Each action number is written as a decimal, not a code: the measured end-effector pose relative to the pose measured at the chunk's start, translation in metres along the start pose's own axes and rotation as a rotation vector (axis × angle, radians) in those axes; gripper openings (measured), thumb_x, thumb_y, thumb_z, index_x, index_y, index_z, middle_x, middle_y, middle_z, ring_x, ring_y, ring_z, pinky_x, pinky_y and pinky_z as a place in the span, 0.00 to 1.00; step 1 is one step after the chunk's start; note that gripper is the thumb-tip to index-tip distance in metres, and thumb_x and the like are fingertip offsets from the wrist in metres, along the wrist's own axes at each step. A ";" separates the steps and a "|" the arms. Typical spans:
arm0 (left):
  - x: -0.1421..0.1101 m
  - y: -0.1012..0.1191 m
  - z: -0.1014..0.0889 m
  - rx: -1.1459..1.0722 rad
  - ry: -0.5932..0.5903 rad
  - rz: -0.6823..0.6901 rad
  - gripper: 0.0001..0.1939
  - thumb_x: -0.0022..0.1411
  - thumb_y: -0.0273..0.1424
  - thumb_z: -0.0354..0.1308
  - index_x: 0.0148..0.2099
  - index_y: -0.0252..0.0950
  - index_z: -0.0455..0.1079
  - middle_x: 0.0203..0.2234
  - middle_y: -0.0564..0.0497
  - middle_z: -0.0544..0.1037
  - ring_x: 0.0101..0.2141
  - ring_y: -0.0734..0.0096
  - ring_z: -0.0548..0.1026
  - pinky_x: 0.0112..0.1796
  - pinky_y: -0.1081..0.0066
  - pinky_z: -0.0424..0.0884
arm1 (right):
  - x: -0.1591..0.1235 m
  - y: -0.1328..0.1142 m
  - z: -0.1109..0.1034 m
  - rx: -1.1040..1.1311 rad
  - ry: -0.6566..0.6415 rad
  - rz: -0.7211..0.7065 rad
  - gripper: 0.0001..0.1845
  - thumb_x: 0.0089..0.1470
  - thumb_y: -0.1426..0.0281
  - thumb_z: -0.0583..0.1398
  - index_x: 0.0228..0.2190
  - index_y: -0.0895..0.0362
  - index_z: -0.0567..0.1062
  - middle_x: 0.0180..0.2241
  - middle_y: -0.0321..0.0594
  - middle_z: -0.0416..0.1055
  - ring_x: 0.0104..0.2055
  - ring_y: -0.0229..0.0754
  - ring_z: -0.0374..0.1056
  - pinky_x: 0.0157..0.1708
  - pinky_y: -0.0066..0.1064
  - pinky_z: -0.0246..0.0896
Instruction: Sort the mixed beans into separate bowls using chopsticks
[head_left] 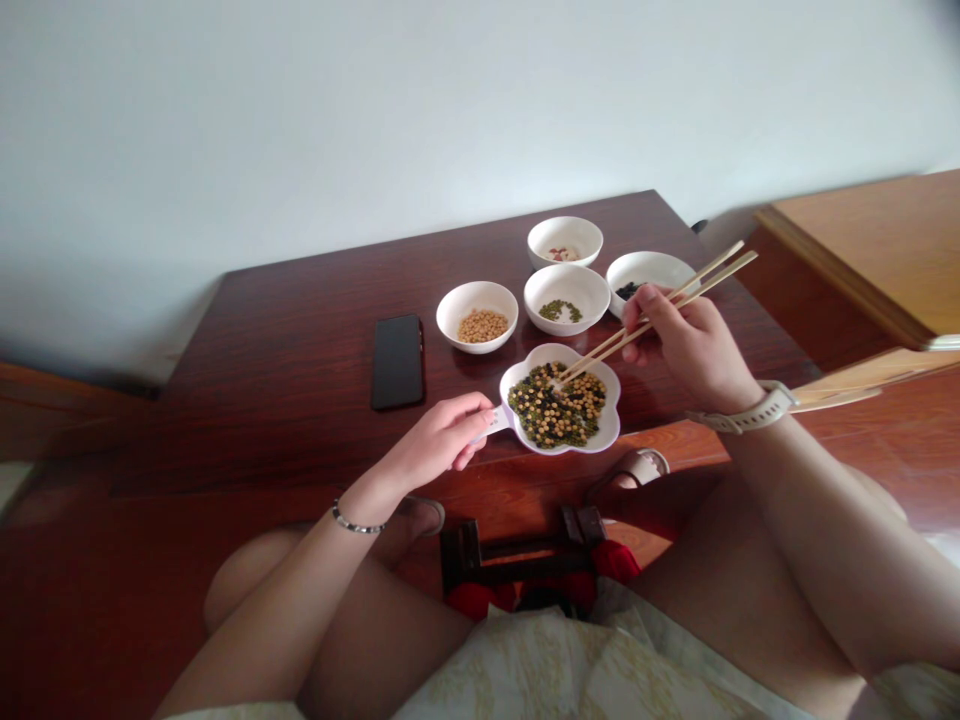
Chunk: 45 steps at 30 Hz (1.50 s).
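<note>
My left hand (442,435) is closed around the short handle of a white, flower-shaped bowl (614,425) at the table's near edge. Mixed beans (555,405) in yellow, green and black cover its bottom. In my right hand (686,335) is a pair of wooden chopsticks (709,275), their tips down among the mixed beans. Behind the flower-shaped bowl stand a white bowl (448,318) with yellow soybeans (482,325) and another white bowl (592,285) with green beans (560,311). My right hand partly covers a white bowl (667,265) with dark beans (628,290).
At the back is a white bowl (566,228) with a few reddish and pale pieces. A black phone (397,362) lies left on the dark wooden table (300,300). A white wall (375,120) rises behind; a lighter wooden piece of furniture (877,240) is at the right.
</note>
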<state>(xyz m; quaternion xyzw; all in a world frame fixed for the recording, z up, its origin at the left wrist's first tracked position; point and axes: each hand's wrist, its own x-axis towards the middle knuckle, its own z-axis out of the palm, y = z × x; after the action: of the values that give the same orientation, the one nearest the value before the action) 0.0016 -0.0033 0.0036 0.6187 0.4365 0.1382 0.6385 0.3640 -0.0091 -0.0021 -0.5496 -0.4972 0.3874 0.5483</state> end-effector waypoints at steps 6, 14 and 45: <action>-0.001 0.003 0.000 0.014 -0.004 -0.001 0.23 0.90 0.51 0.65 0.41 0.44 0.69 0.28 0.58 0.72 0.26 0.71 0.66 0.32 0.68 0.65 | 0.000 0.002 0.005 0.021 -0.007 0.002 0.40 0.71 0.26 0.75 0.33 0.49 0.83 0.25 0.39 0.77 0.25 0.42 0.72 0.25 0.33 0.70; 0.000 0.000 0.000 -0.015 -0.013 -0.004 0.23 0.91 0.50 0.65 0.42 0.43 0.70 0.29 0.58 0.72 0.27 0.71 0.66 0.32 0.68 0.64 | 0.001 0.003 0.006 0.013 -0.024 -0.009 0.41 0.72 0.26 0.74 0.33 0.49 0.82 0.25 0.38 0.78 0.25 0.42 0.72 0.26 0.33 0.69; 0.000 0.003 -0.001 0.009 0.000 0.003 0.24 0.89 0.52 0.67 0.41 0.43 0.70 0.28 0.57 0.73 0.27 0.70 0.68 0.29 0.69 0.61 | 0.017 -0.004 0.008 0.109 0.086 -0.052 0.38 0.72 0.28 0.76 0.34 0.48 0.80 0.27 0.38 0.74 0.25 0.41 0.70 0.21 0.34 0.65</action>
<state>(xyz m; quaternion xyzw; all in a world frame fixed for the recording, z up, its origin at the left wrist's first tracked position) 0.0023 -0.0023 0.0066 0.6222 0.4362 0.1372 0.6354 0.3591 0.0092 0.0035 -0.5220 -0.4653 0.3755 0.6083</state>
